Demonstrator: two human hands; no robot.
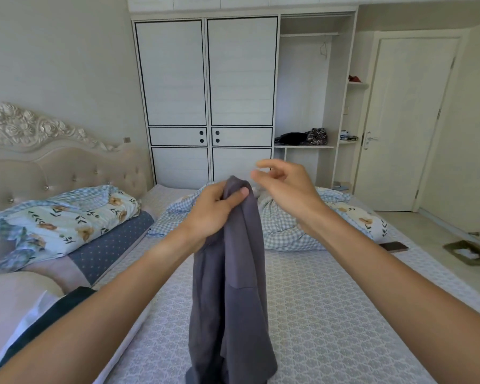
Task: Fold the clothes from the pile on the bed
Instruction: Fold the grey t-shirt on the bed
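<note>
One grey garment hung bunched above the bed, its top pinched by the left hand. The right hand hovered just beside, fingers loosely curled, holding nothing. Folding had not begun; next it probably needed to catch the opposite edge and spread the cloth.

Open stretch of patterned grey-white bedsheet right of the hanging grey cloth garment, wide enough for a hand to pass. Blocked at the far end by a rumpled blue-checked floral quilt. Hemmed on the left by a folded floral quilt on a blue dotted pillow, with dark and white clothes near the bed's left edge. Dark flat phone lying near the right edge. Clear air above the sheet between garment and right forearm.
</note>
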